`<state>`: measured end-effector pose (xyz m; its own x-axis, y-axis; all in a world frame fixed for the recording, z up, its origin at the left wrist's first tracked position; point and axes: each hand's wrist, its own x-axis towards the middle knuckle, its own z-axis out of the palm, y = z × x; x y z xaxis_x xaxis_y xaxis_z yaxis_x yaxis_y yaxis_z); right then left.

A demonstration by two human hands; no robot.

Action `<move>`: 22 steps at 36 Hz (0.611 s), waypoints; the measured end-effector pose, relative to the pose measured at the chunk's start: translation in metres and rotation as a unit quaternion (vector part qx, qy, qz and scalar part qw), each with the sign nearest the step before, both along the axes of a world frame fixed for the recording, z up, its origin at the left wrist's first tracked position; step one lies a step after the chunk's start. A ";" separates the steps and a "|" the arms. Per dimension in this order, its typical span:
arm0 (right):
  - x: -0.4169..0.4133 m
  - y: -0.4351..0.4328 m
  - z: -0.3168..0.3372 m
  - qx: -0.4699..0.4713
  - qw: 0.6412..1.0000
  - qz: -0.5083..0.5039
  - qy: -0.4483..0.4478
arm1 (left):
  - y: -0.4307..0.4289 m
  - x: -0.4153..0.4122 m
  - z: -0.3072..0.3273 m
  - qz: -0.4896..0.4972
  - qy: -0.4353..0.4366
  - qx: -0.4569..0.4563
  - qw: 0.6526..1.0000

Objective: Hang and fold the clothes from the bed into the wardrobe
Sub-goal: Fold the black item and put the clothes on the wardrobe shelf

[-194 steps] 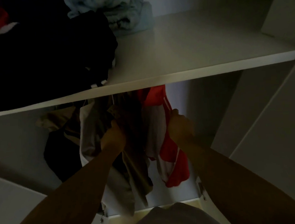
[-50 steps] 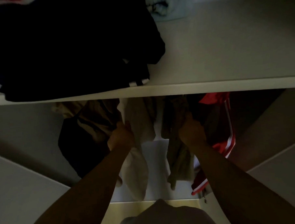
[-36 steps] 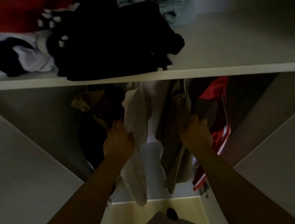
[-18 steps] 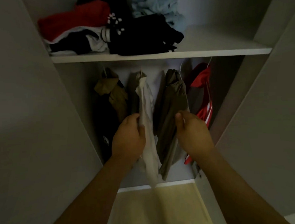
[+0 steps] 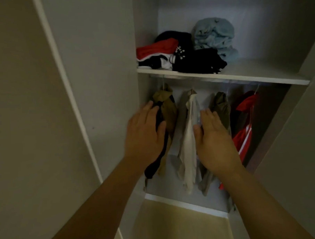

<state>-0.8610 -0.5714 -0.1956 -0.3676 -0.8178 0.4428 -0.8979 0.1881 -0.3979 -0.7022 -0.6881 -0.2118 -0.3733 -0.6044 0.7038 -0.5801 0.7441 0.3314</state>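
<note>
Several garments hang from the rail (image 5: 212, 80) inside the open wardrobe: an olive and black one (image 5: 168, 109) at the left, a white shirt (image 5: 189, 136), a dark olive one (image 5: 222, 105) and a red jacket with white stripes (image 5: 245, 133). My left hand (image 5: 144, 136) is held flat with straight fingers in front of the olive and black garment. My right hand (image 5: 213, 140) is also flat, between the white shirt and the dark olive garment. Neither hand holds anything.
The shelf (image 5: 241, 77) above the rail carries folded clothes: a red and white pile (image 5: 157, 52), a black pile (image 5: 199, 62) and a light blue bundle (image 5: 213, 35). The left wardrobe door (image 5: 71, 105) stands open beside my left arm. A right panel (image 5: 298, 131) bounds the compartment.
Both hands have let go of the hanging garments and opened flat. My view has pulled back and turned, so the whole compartment and the shelf show. The left hand moved to the leftmost garment.
</note>
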 end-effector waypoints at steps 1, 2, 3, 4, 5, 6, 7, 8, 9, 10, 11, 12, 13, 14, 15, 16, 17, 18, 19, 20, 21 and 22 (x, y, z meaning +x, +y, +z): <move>0.007 0.005 0.002 0.006 1.000 0.003 0.022 | 0.002 0.012 0.002 0.032 -0.008 -0.025 0.999; 0.014 0.009 0.004 0.015 0.999 0.004 0.042 | 0.003 0.023 0.003 0.066 -0.014 -0.040 0.997; 0.021 0.013 0.006 0.026 0.998 0.005 0.059 | 0.003 0.034 0.004 0.098 -0.014 -0.046 0.994; 0.028 0.017 0.009 0.038 0.997 0.006 0.072 | 0.003 0.045 0.004 0.126 -0.012 -0.044 0.991; 0.036 0.021 0.010 0.048 0.996 0.007 0.080 | 0.002 0.054 0.004 0.152 -0.010 -0.041 0.987; 0.042 0.024 0.012 0.057 0.995 0.009 0.088 | 0.001 0.062 0.004 0.176 -0.011 -0.041 0.983; 0.047 0.026 0.013 0.062 0.993 0.009 0.097 | -0.001 0.070 0.005 0.197 -0.015 -0.043 0.979; 0.052 0.029 0.014 0.063 0.992 0.007 0.108 | -0.003 0.076 0.005 0.216 -0.017 -0.043 0.975; 0.055 0.032 0.015 0.062 0.991 0.004 0.120 | -0.006 0.082 0.007 0.229 -0.015 -0.036 0.973; 0.059 0.035 0.018 0.059 0.990 0.001 0.129 | -0.008 0.087 0.009 0.238 -0.011 -0.021 0.971; 0.062 0.038 0.021 0.054 0.989 -0.002 0.135 | -0.011 0.091 0.011 0.243 -0.006 -0.003 0.970; 0.064 0.039 0.023 0.049 0.989 -0.002 0.138 | -0.015 0.093 0.013 0.248 -0.004 0.017 0.968; 0.065 0.040 0.025 0.043 0.989 -0.002 0.143 | -0.021 0.095 0.014 0.252 0.000 0.039 0.967; 0.067 0.041 0.028 0.038 0.988 -0.002 0.149 | -0.025 0.097 0.016 0.251 0.009 0.061 0.966; 0.069 0.043 0.030 0.033 0.987 -0.003 0.156 | -0.029 0.099 0.018 0.244 0.021 0.084 0.966; 0.070 0.044 0.032 0.029 0.986 -0.004 0.163 | -0.033 0.101 0.019 0.235 0.034 0.105 0.966; 0.071 0.045 0.034 0.025 0.985 -0.006 0.169 | -0.037 0.103 0.020 0.222 0.046 0.122 0.966; 0.071 0.046 0.035 0.022 0.984 -0.009 0.174 | -0.040 0.105 0.020 0.205 0.057 0.140 0.967; 0.072 0.046 0.037 0.019 0.984 -0.011 0.175 | -0.043 0.107 0.019 0.183 0.069 0.158 0.968; 0.072 0.046 0.038 0.015 0.985 -0.011 0.174 | -0.046 0.107 0.017 0.160 0.079 0.176 0.968; 0.072 0.046 0.039 0.012 0.985 -0.010 0.172 | -0.048 0.108 0.014 0.140 0.084 0.189 0.968; 0.072 0.045 0.041 0.009 0.986 -0.010 0.169 | -0.049 0.108 0.010 0.128 0.085 0.194 0.969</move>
